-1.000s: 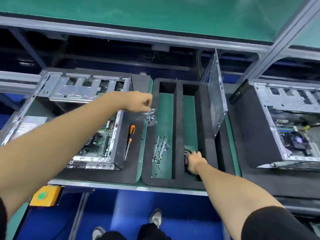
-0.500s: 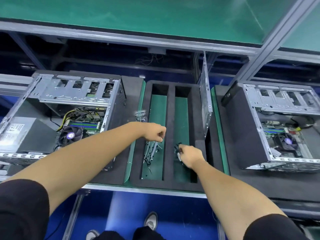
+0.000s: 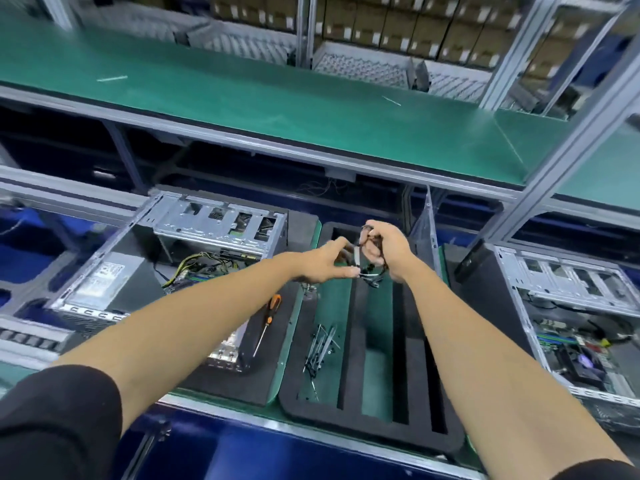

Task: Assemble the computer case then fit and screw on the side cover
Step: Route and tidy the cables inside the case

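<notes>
Holding a small bundle of black cable [image 3: 370,271] up between both hands, a person stands over a foam parts tray [image 3: 349,403]. The right hand [image 3: 388,249] is curled around the cable; the left hand [image 3: 320,263] pinches its lower end between thumb and fingertips. The open computer case [image 3: 173,258] lies on its side to the left, motherboard exposed, with an orange-handled screwdriver [image 3: 268,322] just beside it. A bare metal side cover [image 3: 424,230] stands upright beside the tray. This looks like an early wiring step: the cable likely needs untangling, then carrying left into the case. The cover is not yet fitted
</notes>
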